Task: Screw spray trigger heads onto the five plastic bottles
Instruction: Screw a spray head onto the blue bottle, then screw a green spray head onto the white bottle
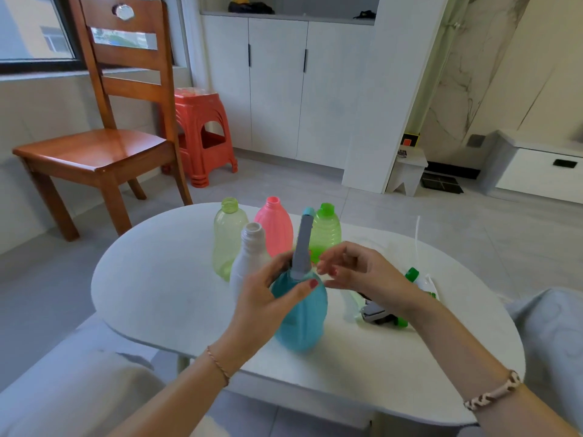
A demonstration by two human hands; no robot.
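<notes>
My left hand [268, 294] grips a teal bottle [301, 316] standing on the white oval table [164, 288]. A grey spray trigger head [302, 244] with a teal nozzle tip sits on its neck. My right hand [356, 272] hovers just right of the head, fingers loosely spread, holding nothing. Behind stand open-necked bottles: a pale green bottle [227, 238], a white bottle [250, 253], a pink bottle [274, 225] and a bright green bottle [326, 228]. Loose trigger heads [381, 313] lie to the right, partly hidden by my right wrist; one has a green collar [411, 274].
A wooden chair [104, 121] and a red plastic stool [202, 130] stand on the floor beyond the table's far left. White cabinets line the back wall. A thin white dip tube [417, 234] sticks up at the table's right side. Grey fabric lies at both lower corners.
</notes>
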